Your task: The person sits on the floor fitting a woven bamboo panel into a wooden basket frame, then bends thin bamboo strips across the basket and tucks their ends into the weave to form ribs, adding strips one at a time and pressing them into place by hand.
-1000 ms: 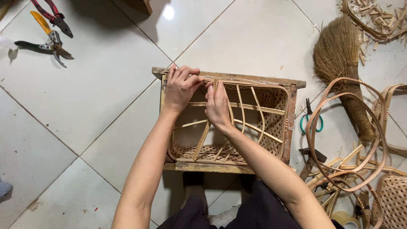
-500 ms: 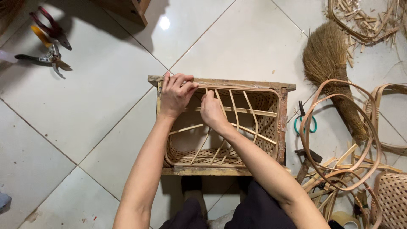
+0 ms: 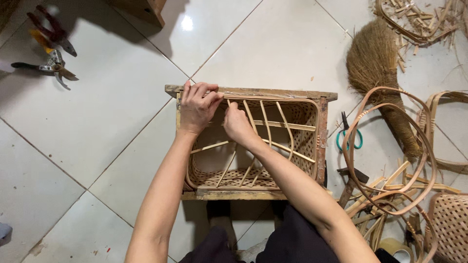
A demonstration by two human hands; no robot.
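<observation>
Left hand (image 3: pixel 196 108) on basket rim (image 3: pixel 273 92) (white-tiled floor (image 3: pixel 112 112))

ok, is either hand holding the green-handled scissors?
No, the green-handled scissors lie on the floor tiles right of the basket frame, whose far rim both the left hand and right hand grip.

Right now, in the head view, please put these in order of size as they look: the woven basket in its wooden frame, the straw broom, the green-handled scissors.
1. Woven basket, clearly largest.
2. Straw broom, about half the basket's width.
3. Green-handled scissors, by far smallest.
All lie on the floor, so nearness hardly changes the order.
</observation>
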